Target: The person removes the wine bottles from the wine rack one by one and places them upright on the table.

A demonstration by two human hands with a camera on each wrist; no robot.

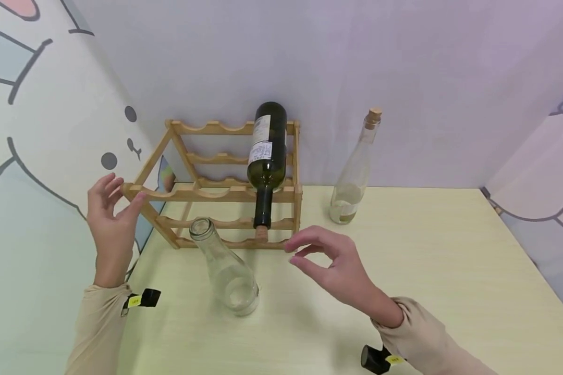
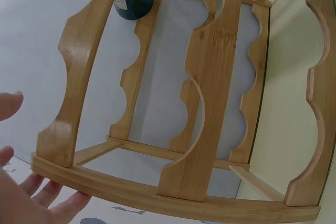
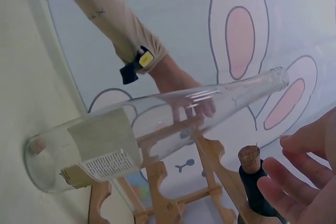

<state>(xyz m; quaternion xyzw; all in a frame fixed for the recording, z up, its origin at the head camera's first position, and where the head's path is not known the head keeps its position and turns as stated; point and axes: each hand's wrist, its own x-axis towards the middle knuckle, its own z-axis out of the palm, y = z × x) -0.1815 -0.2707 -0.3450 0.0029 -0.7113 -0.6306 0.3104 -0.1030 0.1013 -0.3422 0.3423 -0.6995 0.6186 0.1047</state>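
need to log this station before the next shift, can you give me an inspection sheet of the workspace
surface: pale wood-grain table, no spills seen
job's things: wooden wine rack against the back wall, one dark green bottle lying in its top tier, neck toward the person, cork in
clear open bottle: upright on the table in front of the rack, no stopper
clutter: corked clear bottle standing right of the rack
left hand: fingers spread, fingertips at the rack's front left corner, holding nothing
right hand: loosely curled, empty, hovering near the dark bottle's cork
cables: nothing seen
surroundings: plain back wall, cartoon-printed side panels
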